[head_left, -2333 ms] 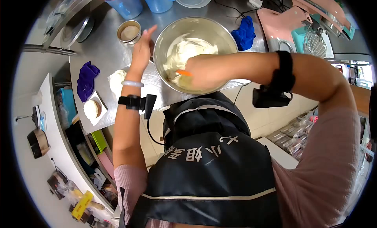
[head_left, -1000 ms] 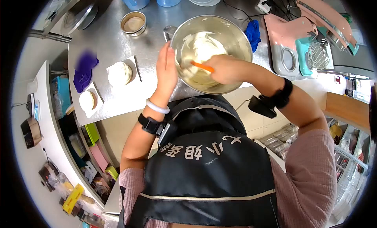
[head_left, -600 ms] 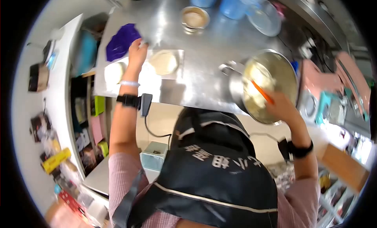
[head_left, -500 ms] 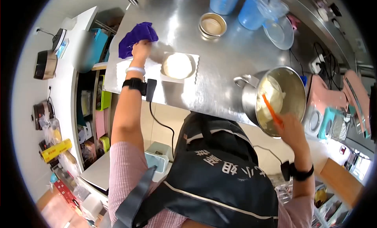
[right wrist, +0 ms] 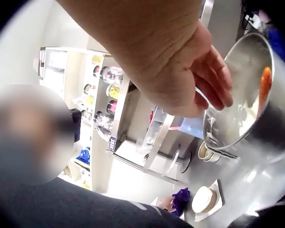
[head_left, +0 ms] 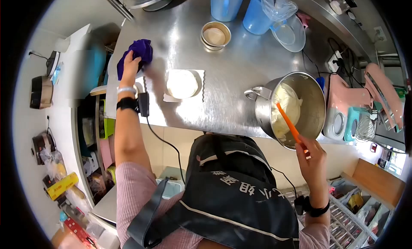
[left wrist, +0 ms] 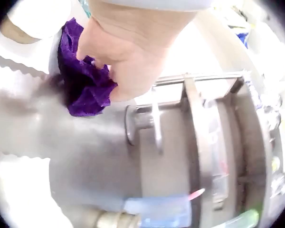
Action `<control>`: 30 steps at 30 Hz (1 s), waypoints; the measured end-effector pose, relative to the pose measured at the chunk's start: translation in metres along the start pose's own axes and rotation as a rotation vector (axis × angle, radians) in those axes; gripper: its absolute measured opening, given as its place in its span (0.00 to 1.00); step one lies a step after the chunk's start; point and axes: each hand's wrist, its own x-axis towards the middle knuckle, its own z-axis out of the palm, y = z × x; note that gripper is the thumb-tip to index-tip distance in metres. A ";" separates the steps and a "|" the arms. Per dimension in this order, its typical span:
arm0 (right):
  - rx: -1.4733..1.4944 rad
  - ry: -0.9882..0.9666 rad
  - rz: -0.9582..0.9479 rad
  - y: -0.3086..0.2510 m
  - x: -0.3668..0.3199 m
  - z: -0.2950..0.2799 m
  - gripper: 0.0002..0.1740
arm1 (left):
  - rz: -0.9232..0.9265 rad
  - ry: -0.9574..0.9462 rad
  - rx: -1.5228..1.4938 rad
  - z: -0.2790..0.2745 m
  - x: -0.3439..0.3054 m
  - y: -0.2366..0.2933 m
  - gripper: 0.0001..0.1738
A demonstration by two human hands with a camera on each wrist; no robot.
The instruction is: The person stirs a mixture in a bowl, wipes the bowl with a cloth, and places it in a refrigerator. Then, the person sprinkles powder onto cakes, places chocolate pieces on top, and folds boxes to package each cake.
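Table, purple cloth in left hand

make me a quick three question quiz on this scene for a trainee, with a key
1. Which does the left hand grip?
a) the wire whisk
b) the purple cloth
c) the clear lid

2. True or false: the side handle of the metal bowl points toward the pink mixer.

3. How many blue jugs show in the head view?

Key:
1. b
2. False; it points away from the pink mixer.
3. Two
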 end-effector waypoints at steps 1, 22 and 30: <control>0.013 0.003 -0.009 0.003 0.001 0.000 0.13 | 0.128 0.043 -0.020 -0.008 -0.009 0.016 0.33; 0.025 0.062 0.139 0.030 -0.050 -0.034 0.10 | -0.045 -0.304 1.084 0.012 0.079 -0.090 0.18; 0.070 0.035 0.026 0.047 -0.050 -0.028 0.11 | -0.257 0.197 -0.413 -0.013 -0.026 0.051 0.23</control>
